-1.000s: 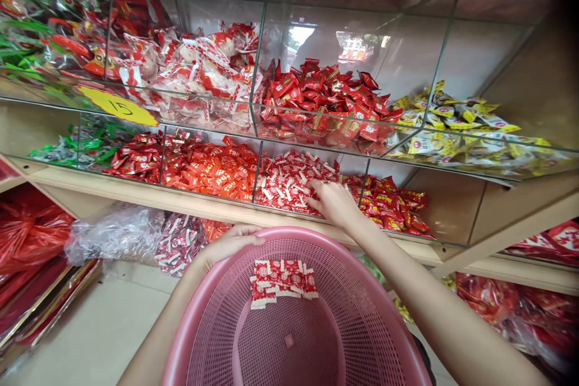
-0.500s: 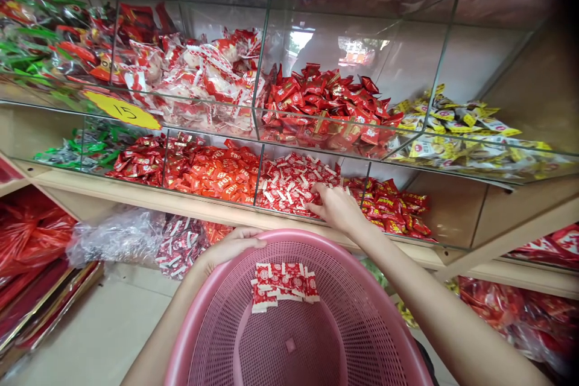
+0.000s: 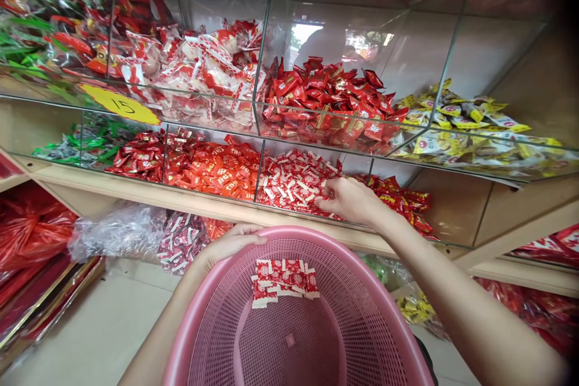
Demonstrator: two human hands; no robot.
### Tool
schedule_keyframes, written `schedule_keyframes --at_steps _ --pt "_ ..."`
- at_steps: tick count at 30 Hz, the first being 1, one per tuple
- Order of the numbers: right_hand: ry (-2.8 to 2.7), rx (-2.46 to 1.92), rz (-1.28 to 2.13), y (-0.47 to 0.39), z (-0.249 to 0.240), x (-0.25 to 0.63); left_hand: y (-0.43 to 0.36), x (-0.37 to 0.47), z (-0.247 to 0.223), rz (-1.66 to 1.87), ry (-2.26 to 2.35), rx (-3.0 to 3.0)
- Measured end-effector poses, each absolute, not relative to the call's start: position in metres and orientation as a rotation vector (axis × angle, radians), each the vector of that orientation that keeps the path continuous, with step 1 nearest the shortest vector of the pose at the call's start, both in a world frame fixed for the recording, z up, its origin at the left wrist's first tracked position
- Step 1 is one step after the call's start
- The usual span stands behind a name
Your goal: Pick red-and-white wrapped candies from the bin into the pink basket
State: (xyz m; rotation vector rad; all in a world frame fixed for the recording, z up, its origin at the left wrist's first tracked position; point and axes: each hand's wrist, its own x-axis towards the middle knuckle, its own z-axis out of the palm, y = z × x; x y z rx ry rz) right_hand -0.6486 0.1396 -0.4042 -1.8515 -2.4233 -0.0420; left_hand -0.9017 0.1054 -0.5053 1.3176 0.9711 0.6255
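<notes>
My left hand (image 3: 233, 243) grips the far left rim of a pink plastic basket (image 3: 205, 277), its fingers over the edge. Several red-and-white wrapped candies (image 3: 284, 277) lie in a cluster inside, against the far wall. In the lower shelf, my right hand (image 3: 350, 199) reaches into a glass compartment heaped with matching small candies (image 3: 292, 181). Its thumb and fingers are curled together at the right side of the pile. Whatever sits between those fingertips is hidden.
Glass dividers part the neighbouring orange-red packets (image 3: 224, 172) and red packets (image 3: 404, 202). Above, an upper glass shelf holds larger red candies (image 3: 328, 96) and yellow-and-white packets (image 3: 465, 111). A yellow price tag (image 3: 120, 104) hangs at left. Bagged candies (image 3: 183, 241) sit below the wooden ledge (image 3: 113, 184).
My right hand has shifted slightly right across the candy pile, its fingers more curled. My left hand and the basket stay in place. The candies in the basket look the same.
</notes>
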Motion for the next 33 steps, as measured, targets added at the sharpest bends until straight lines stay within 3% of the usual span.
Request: schedule_keyframes --at_steps 6,13,17,33 --pt "-2.463 -1.626 0.115 0.107 -0.395 -0.643 0.104 -0.902 -0.506 0.628 0.975 1.307" --pt "-2.734 -1.336 0.456 0.047 -0.474 -0.666 0.106 -0.903 -0.509 0.638 0.949 1.311" --pt "-2.804 -1.496 0.332 0.035 -0.499 -0.656 0.109 -0.904 -0.511 0.639 0.924 1.325" --pt "-2.668 -2.129 -0.165 0.020 -0.523 -0.651 0.106 -0.903 -0.508 0.614 0.963 1.295"
